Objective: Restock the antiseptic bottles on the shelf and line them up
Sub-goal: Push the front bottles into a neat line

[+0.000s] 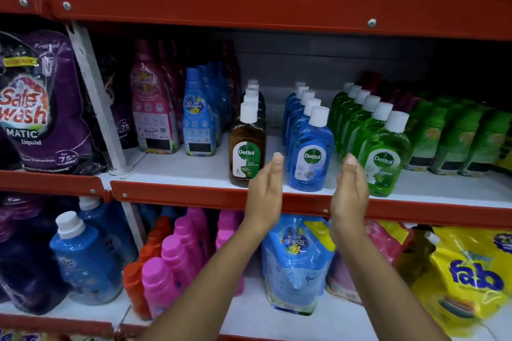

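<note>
Three rows of white-capped antiseptic bottles stand on the middle shelf (180, 169), each row running front to back. The brown row's front bottle (247, 147) is on the left, the blue row's front bottle (311, 151) in the middle, the green row's front bottle (383, 159) on the right. My left hand (266, 191) and my right hand (349, 191) are raised flat, palms facing each other, on either side of the front blue bottle and just in front of it. Neither hand touches a bottle or holds anything.
Pink and blue fabric-conditioner bottles (198, 116) stand left of the brown row, green bottles (454, 141) at the right. Purple detergent pouches (41, 102) fill the left bay. The lower shelf holds pink bottles (180, 252), a blue pouch (296, 263) and a yellow pouch (468, 271).
</note>
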`<act>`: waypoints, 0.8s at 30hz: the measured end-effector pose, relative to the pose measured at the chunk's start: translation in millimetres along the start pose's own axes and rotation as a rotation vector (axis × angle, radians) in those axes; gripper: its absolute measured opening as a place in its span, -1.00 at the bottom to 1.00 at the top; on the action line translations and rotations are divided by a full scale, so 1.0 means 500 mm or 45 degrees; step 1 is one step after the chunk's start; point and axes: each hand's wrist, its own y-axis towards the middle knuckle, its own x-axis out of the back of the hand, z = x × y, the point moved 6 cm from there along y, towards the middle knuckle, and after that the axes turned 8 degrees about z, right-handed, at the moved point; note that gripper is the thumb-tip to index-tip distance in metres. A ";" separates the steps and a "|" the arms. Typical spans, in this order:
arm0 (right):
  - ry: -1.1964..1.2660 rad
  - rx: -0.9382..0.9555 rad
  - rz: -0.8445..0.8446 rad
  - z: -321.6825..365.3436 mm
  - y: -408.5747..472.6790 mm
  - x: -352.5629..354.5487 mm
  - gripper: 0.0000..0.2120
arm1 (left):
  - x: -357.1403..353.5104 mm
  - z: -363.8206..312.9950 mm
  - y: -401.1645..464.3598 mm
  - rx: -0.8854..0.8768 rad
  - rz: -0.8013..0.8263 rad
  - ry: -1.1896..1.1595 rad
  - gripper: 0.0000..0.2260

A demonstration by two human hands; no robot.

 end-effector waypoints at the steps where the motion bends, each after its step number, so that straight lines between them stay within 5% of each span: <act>1: -0.045 -0.065 0.062 -0.005 0.015 0.004 -0.57 | -0.020 -0.004 0.008 0.048 0.052 0.000 -0.42; 8: -0.187 -0.328 0.491 -0.010 0.055 -0.010 -0.62 | -0.050 0.002 0.033 0.317 0.086 0.055 -0.34; 11: -0.238 -0.339 0.543 -0.019 0.064 -0.012 -0.60 | -0.043 0.011 0.033 0.336 0.038 -0.006 -0.03; 14: -0.291 -0.319 0.630 -0.015 0.063 -0.013 -0.66 | -0.040 0.009 0.031 0.318 0.008 -0.018 0.06; 24: -0.237 -0.335 0.679 -0.014 0.055 -0.017 -0.68 | -0.040 0.007 0.029 0.271 0.041 -0.013 -0.01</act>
